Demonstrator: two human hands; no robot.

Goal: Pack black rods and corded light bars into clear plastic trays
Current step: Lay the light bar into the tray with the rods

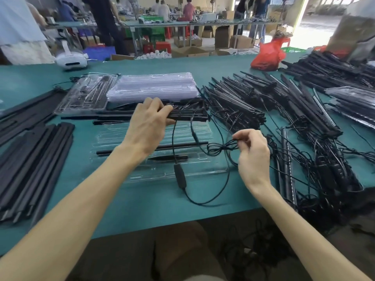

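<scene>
at lower centre, an inline box (180,176) on a cord, lying over the near rim of a clear tray (211,167). right of centre, pinches a looped cord (220,148) between thumb and fingertips of the right hand (253,157). in the tray, a black rod (142,150). just above centre, clamps the left hand (148,126) round a bundle of corded light bars (190,115). farther up, stacked empty trays (152,86); at upper right, a red bag (267,55).

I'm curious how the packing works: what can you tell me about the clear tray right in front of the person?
The clear tray is thin, glossy moulded plastic with long parallel grooves, lying flat on the green table. One groove holds a long black rod, another a shorter black piece. A cord's black box rests over its near rim.
</scene>
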